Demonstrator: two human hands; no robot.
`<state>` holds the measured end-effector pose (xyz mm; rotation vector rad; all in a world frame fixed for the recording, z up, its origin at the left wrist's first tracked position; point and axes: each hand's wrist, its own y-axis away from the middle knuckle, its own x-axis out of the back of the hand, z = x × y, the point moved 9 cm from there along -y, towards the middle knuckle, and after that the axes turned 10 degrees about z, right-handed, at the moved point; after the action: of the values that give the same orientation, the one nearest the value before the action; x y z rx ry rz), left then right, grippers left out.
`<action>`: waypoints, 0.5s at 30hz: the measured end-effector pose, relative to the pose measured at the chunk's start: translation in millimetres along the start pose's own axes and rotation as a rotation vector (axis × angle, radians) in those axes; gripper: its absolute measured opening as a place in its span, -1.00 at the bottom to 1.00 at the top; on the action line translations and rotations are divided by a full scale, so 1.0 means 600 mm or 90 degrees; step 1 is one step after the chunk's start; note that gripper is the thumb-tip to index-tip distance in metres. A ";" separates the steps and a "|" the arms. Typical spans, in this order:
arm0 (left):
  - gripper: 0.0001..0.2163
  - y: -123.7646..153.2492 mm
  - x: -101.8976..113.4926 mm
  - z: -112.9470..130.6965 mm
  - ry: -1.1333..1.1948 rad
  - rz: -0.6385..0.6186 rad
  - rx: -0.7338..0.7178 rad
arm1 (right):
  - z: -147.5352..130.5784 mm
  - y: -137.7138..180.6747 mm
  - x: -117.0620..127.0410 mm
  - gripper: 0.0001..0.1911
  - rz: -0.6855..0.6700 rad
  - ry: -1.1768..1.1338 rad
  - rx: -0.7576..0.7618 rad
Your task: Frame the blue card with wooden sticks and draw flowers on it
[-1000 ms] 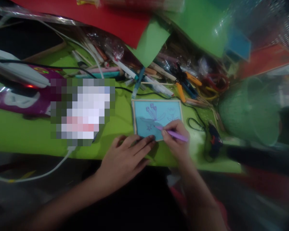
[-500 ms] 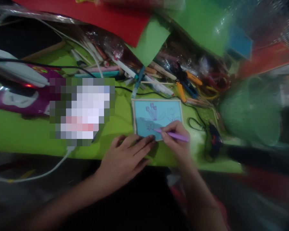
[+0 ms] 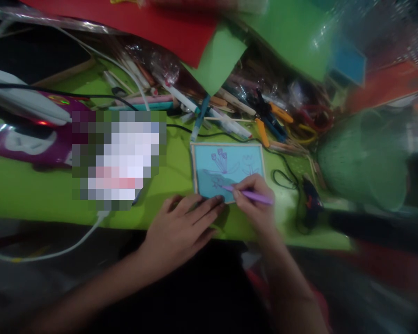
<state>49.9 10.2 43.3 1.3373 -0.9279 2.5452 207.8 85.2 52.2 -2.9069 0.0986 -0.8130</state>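
Observation:
A small light-blue card (image 3: 226,167) with a pale frame lies on the green table (image 3: 31,190), with purple flower drawings on it. My right hand (image 3: 256,204) is closed round a purple pen (image 3: 249,195) whose tip touches the card's lower middle. My left hand (image 3: 183,229) lies flat with fingers stretched out, their tips pressing the card's lower left edge.
A heap of pens, markers, scissors and sticks (image 3: 230,111) lies behind the card. Red and green paper sheets (image 3: 209,41) lie further back. A glue gun (image 3: 310,199) with a black cord is at right, a green basket (image 3: 362,157) beyond it, a purple device (image 3: 31,139) at left.
The pen tip has shifted slightly down and left across the card. My left hand has stayed where it was.

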 end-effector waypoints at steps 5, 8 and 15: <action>-0.65 0.000 0.000 -0.002 0.013 -0.003 0.006 | 0.004 0.002 0.001 -0.90 -0.007 0.004 -0.015; -0.65 0.001 0.003 -0.003 0.021 0.009 0.007 | 0.008 0.003 0.000 -0.90 -0.016 0.010 -0.028; -0.68 -0.002 0.006 -0.001 0.021 0.023 0.002 | 0.011 0.005 0.000 -0.92 -0.022 -0.019 -0.041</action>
<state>47.8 11.0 46.6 1.2861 -0.9509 2.5894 211.3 83.1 46.4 -2.9880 0.0731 -0.7862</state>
